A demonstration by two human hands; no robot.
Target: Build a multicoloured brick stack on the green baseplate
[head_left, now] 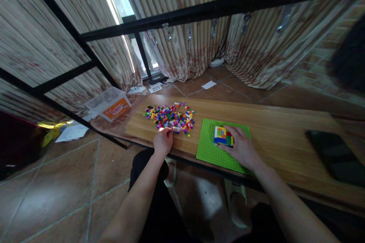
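Note:
A green studded baseplate (207, 140) lies on the wooden table, bearing a small block built of toy bricks (222, 135) in white, yellow, orange, red, blue and green. My right hand (241, 146) grips this block from its right side, thumb at the near edge and fingers over the far edge. To the left, a spread of loose colourful toy bricks (171, 115) covers part of the table. At its near edge is my left hand (163, 141), fingers pinched together beside a few pale pieces (176, 129). Whatever it may hold is too small to make out.
A dark phone-like slab (333, 155) lies on the right of the wooden table (279, 129). Beyond the table's left end stands a clear plastic box (110, 102) with an orange label. A black metal frame (182, 19) crosses in front of the curtains. Papers (209, 84) lie on the tiled floor.

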